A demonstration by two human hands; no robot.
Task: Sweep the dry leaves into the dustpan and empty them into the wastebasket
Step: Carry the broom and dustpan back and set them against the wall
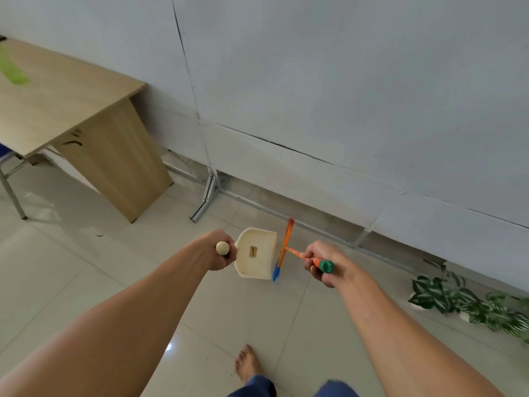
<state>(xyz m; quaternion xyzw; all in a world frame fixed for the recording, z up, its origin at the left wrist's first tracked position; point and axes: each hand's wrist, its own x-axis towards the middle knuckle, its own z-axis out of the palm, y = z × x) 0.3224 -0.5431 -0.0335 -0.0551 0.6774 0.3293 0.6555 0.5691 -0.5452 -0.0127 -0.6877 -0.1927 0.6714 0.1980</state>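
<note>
A wooden table (pixel 65 101) stands left. The left hand (pixel 216 253) has its fingers wrapped round the handle of the cream dustpan (pixel 259 239), down near the floor (pixel 86 267). The dustpan's brown label is unreadable. Just beside the dustpan, the right hand (pixel 325 269) has its fingers curled round the broom (pixel 282 250).

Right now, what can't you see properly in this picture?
- Wastebasket: nowhere in the head view.
- Dry leaves: only a tiny dark speck on the pale tiled floor, too small to name.
- Handle of the cream plastic dustpan: the left hand wraps it; just the round end shows.
- Head of the orange-and-blue broom: seen edge-on, bristles unclear.
- Green thing on the wooden desk: blurred, cut off by the left edge.
</note>
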